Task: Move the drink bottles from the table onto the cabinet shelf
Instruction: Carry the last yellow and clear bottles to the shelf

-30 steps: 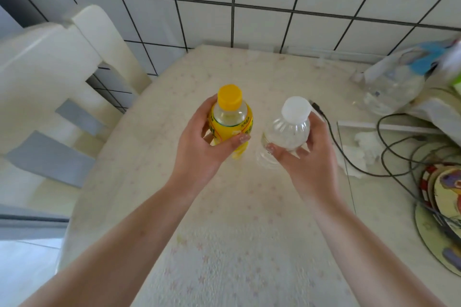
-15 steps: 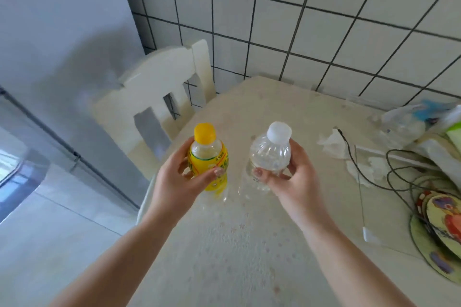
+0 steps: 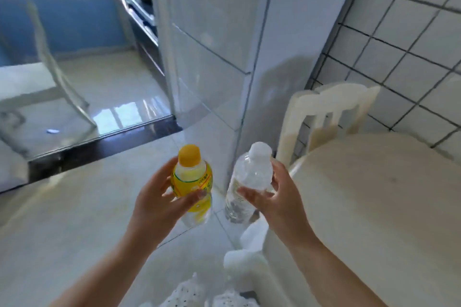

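Both drink bottles observed off the desk [image 3: 374,194] and carried in the air over the tiled floor [image 3: 74,219], desk now to the right. Left hand [image 3: 159,204] wrapped round the yellow-capped bottle [image 3: 192,182] at label height, thumb across the front, fingers curled behind. Right hand [image 3: 279,197] clamped on the clear white-capped bottle [image 3: 247,182] at mid-body, fingertips pressing the thin wall. Both bottles held near upright, caps on, close beside each other but apart. White chair [image 3: 329,117] noted at the desk's far edge against the tiled wall [image 3: 411,45]; tall white panelled unit [image 3: 219,45] straight ahead, dark threshold strip [image 3: 104,142] and a glossy floor beyond. Cabinet shelf not positively identified in this view; heavy motion blur. Judged stage: transit, placement not yet done. Risks noted: clear bottle appears soft-walled, so a hard squeeze could buckle it and loosen the hold; a slack hold could let it slide downward, being grasped on a smooth section. Bottles carried close together, so a knock between them during a turn could shift either grasp. Threshold strip a possible trip point, glossy floor a possible slip point, with both hands occupied and unable to brace. With no free hand, any cabinet door would require setting one bottle down first. Tipping on the shelf likely if released off-vertical.
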Motion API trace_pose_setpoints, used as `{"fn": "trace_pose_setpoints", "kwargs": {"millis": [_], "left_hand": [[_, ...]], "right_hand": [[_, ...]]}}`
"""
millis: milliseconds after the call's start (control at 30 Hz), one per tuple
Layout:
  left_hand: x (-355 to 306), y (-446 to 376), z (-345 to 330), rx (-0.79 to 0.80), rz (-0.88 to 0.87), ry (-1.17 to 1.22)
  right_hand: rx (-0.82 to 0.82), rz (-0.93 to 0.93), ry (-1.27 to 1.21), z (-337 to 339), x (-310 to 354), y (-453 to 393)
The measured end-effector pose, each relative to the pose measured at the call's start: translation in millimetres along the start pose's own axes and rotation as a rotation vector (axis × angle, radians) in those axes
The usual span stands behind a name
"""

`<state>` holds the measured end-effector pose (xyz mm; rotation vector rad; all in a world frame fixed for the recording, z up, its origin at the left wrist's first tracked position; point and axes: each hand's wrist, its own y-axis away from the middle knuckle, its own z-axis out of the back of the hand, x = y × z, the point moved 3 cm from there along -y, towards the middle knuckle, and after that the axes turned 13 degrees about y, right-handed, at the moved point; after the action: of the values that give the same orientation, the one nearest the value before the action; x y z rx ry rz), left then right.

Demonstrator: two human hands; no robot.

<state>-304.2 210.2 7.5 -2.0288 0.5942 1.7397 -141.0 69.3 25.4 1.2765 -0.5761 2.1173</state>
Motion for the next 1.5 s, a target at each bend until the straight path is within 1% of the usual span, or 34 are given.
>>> {"fn": "trace_pose_setpoints", "kwargs": {"millis": [167,333,467,600,700,867,967,1167,1333,1500], "left_hand": [[-21.5,59.6,118.3,-0.293,-0.048,-0.04],[-33.7,143.4,197.8,-0.636,-0.069,-0.07],[-42.5,226.6,247.1,-0.913,-0.067,-0.074],[-53.2,311.2,277.7,-1.195,-0.098,-0.037],[-59.5,375.6,301.3,-1.372,-0.124,-0.023],[-80.5,484.6,353.4,-1.541,-0.166,-0.012],[-97.8,555.6,388.5,-1.615,-0.219,-0.016],[-136.6,692.7,442.9,-1.771,-0.246,-0.109],[-151.0,780.2,482.8,-1.939,-0.295,-0.134],[-166.9,855.9,539.5,-2.071,-0.337,-0.191]], "right_hand": [[0.297,0.134,-0.04,-116.4,56.1,12.9],[0.617,0.287,-0.062,-218.4,98.4,44.0],[0.857,0.43,-0.073,-286.6,135.1,93.1],[1.104,0.487,-0.084,-344.4,168.7,157.7],[1.249,0.518,-0.09,-382.0,195.3,217.2],[1.404,0.591,-0.133,-440.3,243.6,331.2],[1.461,0.649,-0.153,-477.9,271.7,404.1],[1.565,0.736,-0.168,-539.8,327.7,549.2],[1.655,0.831,-0.192,-582.6,377.3,654.1],[1.769,0.901,-0.265,-636.5,422.1,748.0]]}}
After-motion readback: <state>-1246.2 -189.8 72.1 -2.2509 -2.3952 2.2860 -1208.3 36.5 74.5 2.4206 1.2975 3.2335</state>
